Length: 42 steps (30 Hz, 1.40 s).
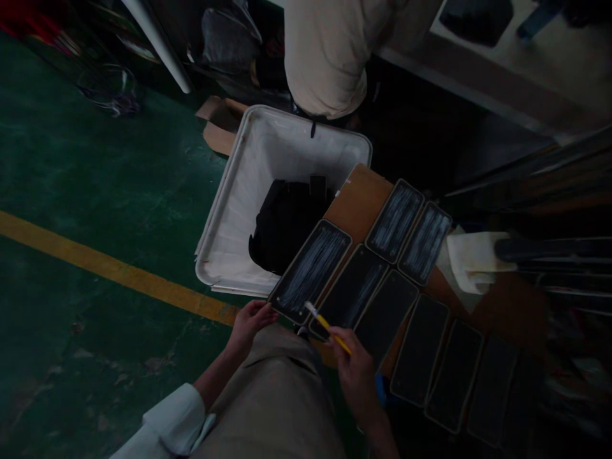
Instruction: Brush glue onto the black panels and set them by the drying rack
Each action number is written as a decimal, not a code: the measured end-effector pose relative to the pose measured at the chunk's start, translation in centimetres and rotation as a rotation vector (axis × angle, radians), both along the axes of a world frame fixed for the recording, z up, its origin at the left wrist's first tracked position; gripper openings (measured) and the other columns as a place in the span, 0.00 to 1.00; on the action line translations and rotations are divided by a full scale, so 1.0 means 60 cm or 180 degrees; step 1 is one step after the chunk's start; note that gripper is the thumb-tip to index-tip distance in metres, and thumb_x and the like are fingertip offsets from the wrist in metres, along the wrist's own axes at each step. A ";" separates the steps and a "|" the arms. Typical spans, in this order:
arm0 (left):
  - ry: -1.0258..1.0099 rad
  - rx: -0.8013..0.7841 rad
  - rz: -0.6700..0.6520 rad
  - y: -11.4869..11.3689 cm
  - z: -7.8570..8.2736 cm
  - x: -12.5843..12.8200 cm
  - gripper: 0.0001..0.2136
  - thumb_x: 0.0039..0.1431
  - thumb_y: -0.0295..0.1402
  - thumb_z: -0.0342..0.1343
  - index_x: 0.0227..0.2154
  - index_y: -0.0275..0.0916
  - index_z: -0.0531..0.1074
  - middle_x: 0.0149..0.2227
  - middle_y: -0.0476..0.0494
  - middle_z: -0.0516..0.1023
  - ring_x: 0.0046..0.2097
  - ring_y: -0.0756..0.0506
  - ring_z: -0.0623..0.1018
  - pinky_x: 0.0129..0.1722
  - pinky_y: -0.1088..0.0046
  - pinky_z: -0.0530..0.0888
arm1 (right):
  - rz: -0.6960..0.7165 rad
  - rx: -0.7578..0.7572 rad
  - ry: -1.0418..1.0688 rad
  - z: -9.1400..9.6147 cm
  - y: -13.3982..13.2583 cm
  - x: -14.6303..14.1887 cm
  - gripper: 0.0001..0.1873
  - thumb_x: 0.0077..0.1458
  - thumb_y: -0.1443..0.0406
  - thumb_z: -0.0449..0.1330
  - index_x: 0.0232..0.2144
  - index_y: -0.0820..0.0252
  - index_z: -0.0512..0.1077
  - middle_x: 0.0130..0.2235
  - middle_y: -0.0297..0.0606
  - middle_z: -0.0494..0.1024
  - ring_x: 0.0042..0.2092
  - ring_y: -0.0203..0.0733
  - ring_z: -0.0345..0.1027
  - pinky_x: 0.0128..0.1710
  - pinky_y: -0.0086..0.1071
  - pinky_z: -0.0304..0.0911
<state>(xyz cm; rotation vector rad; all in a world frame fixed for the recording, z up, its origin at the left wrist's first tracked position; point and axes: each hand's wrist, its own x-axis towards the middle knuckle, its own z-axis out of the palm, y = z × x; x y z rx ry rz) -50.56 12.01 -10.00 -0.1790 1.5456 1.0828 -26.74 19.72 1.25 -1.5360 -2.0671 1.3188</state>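
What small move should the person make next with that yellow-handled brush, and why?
Probably a stroke along the leftmost panel: the right hand holds the brush with its tip at that panel's near end, the left hand is at the panel's near corner, and dark gaps show between its pale streaks.

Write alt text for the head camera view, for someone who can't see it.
A person's right hand holds a yellow-handled brush at the near end of a white-streaked dark rectangular panel, with the left hand at its corner. More dark panels, some streaked, lie on a brown board beside a white bin containing black items.
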 end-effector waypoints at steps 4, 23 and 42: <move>-0.0138 -0.0334 -0.0169 -0.028 -0.010 0.036 0.24 0.41 0.48 0.71 0.32 0.36 0.70 0.27 0.44 0.81 0.30 0.45 0.82 0.33 0.71 0.79 | -0.0218 0.0870 -0.0405 -0.007 0.099 0.077 0.12 0.67 0.62 0.51 0.49 0.53 0.70 0.43 0.37 0.76 0.44 0.40 0.74 0.44 0.32 0.69; -0.0803 -0.0332 -0.0742 0.006 0.027 0.210 0.19 0.44 0.45 0.69 0.28 0.34 0.72 0.27 0.41 0.80 0.29 0.46 0.80 0.32 0.72 0.76 | 0.0751 0.1092 -0.1131 -0.053 0.040 0.134 0.22 0.60 0.77 0.48 0.52 0.54 0.68 0.47 0.38 0.77 0.39 0.41 0.75 0.38 0.32 0.67; -0.0566 -0.0085 -0.0835 -0.005 0.025 0.216 0.19 0.45 0.47 0.67 0.30 0.36 0.72 0.27 0.44 0.79 0.29 0.46 0.79 0.33 0.70 0.74 | 0.1042 0.1651 -0.1152 -0.063 0.071 0.116 0.17 0.64 0.73 0.50 0.50 0.57 0.71 0.44 0.40 0.79 0.38 0.40 0.73 0.37 0.31 0.64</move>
